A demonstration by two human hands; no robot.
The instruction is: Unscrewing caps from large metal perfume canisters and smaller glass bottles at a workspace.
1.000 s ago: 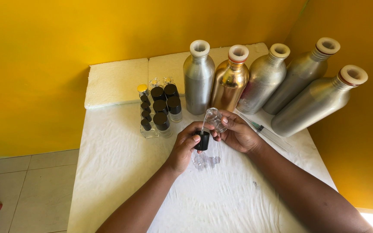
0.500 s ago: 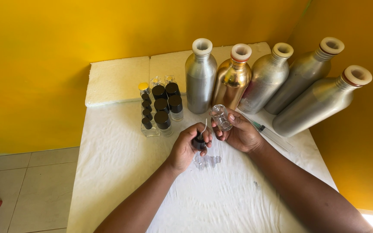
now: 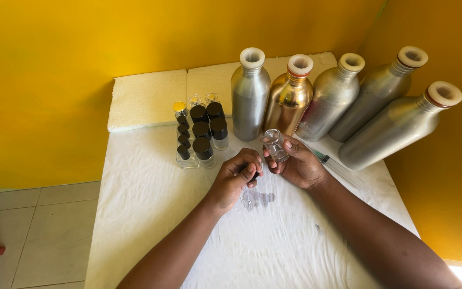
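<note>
My right hand [image 3: 298, 163] holds a small clear glass bottle [image 3: 275, 144], open end up and tilted, above the white cloth. My left hand [image 3: 236, 179] is closed around a small black cap [image 3: 254, 175], just left of the bottle and apart from it. Another small clear vial [image 3: 256, 199] lies on the cloth right below both hands.
Several tall metal bottles stand at the back, silver [image 3: 249, 96] and gold [image 3: 290, 96] nearest. A cluster of small black-capped vials [image 3: 201, 136] sits left of them. A syringe [image 3: 335, 165] lies by my right wrist. White foam blocks [image 3: 148, 99] line the yellow wall. The table [image 3: 135, 214] drops to tiled floor at left.
The black cap has come off the clear bottle; my left hand drew it down and left while my right hand tipped the bottle upward.
</note>
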